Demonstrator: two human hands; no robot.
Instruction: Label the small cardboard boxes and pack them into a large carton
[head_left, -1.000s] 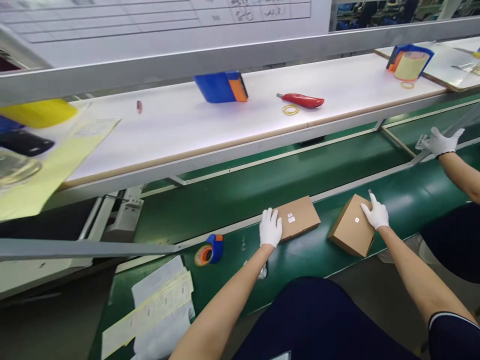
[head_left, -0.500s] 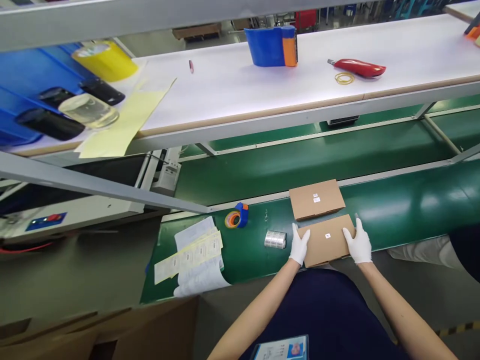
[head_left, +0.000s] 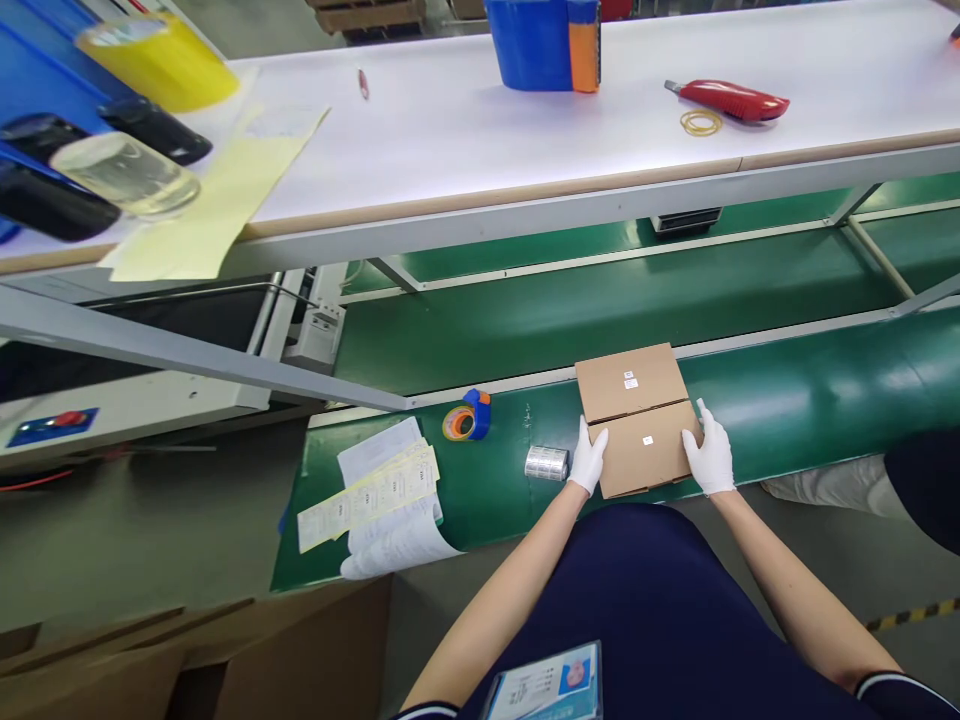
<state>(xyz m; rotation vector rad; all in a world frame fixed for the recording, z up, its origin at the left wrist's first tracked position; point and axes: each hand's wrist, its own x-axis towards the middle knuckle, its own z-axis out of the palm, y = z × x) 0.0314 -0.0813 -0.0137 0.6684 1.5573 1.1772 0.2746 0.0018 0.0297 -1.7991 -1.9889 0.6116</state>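
Note:
Two flat brown cardboard boxes lie edge to edge on the green work surface. My gloved left hand grips the left side of the near cardboard box, thumb over its top. On the opposite side, my gloved right hand closes on the right edge of that same box. A small white label sits on its top. The far cardboard box carries two small labels and touches the near one's back edge. Left of my left hand is a roll of silvery labels.
Farther left are a tape dispenser and printed sheets. A white shelf above bears a red utility knife, rubber bands and a jar of clear liquid. Another person's leg shows at right.
Both hands have pushed the near box away from me, closing the gap to the far box; their edges now meet. The camera view has shifted slightly.

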